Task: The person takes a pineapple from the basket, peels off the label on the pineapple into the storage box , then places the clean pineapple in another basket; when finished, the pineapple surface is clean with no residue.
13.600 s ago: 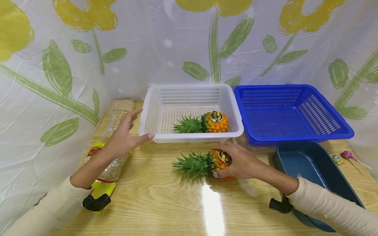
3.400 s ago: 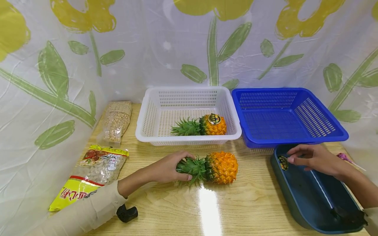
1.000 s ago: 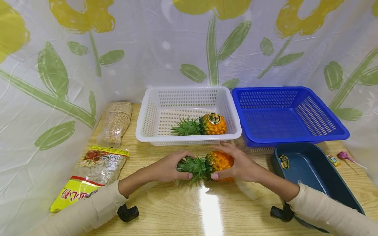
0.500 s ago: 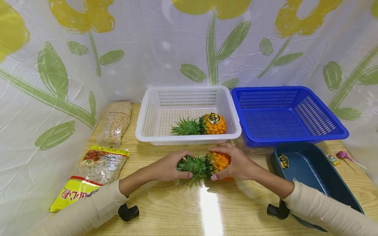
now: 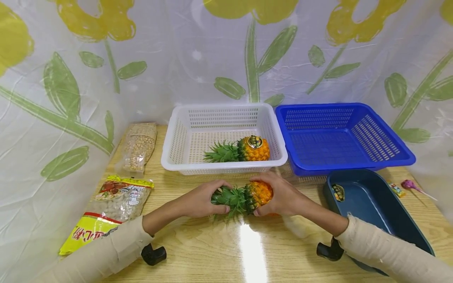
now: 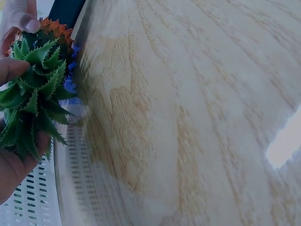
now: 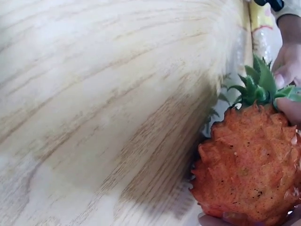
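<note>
The pineapple lies on its side on the counter, just in front of the white basket; the left hand has its fingers curled round the green crown; the right hand wraps its fingers over the orange body; a second pineapple lies inside the basket.

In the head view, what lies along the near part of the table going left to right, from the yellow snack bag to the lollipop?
Yellow snack bag → left hand → pineapple → right hand → dark tray → lollipop.
</note>
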The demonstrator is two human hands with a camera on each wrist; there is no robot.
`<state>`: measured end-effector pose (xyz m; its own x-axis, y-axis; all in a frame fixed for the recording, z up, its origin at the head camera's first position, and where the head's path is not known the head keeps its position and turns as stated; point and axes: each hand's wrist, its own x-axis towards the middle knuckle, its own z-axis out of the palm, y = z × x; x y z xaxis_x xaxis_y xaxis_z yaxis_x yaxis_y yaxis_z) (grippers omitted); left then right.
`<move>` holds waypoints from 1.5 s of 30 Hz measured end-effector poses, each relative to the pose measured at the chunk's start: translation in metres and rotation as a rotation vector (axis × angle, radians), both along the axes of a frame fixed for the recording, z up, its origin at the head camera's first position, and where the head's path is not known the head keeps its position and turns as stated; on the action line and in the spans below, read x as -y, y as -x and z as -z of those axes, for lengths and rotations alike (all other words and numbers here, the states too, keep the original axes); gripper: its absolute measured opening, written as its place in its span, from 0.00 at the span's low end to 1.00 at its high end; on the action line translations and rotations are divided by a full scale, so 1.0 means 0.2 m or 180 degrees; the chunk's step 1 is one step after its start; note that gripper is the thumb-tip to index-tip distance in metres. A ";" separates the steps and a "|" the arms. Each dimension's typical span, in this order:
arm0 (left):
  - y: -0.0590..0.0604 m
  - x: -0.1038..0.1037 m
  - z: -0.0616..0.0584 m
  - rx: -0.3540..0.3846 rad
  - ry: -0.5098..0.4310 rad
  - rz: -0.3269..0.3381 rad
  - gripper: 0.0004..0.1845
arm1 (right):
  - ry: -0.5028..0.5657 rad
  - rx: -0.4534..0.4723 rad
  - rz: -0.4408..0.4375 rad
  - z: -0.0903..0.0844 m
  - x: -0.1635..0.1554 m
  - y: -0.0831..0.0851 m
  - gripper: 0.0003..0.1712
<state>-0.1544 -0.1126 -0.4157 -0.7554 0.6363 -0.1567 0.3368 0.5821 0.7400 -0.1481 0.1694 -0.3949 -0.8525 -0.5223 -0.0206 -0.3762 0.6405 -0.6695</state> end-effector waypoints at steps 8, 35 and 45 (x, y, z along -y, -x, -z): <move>0.00 0.01 0.01 -0.0055 -0.0005 0.0024 0.31 | -0.0011 0.0050 -0.0019 -0.01 0.01 0.01 0.49; -0.04 0.02 -0.07 0.0003 -0.0127 0.0140 0.33 | -0.0002 -0.0032 -0.0258 -0.08 -0.07 -0.02 0.48; -0.07 0.04 -0.13 0.0128 -0.0224 0.0173 0.36 | 0.0036 -0.0093 -0.0341 -0.11 -0.13 -0.04 0.50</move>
<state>-0.1412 -0.1198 -0.3905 -0.7135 0.6866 -0.1397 0.3356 0.5099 0.7920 -0.1404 0.1949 -0.3731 -0.7920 -0.6105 0.0097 -0.4614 0.5881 -0.6643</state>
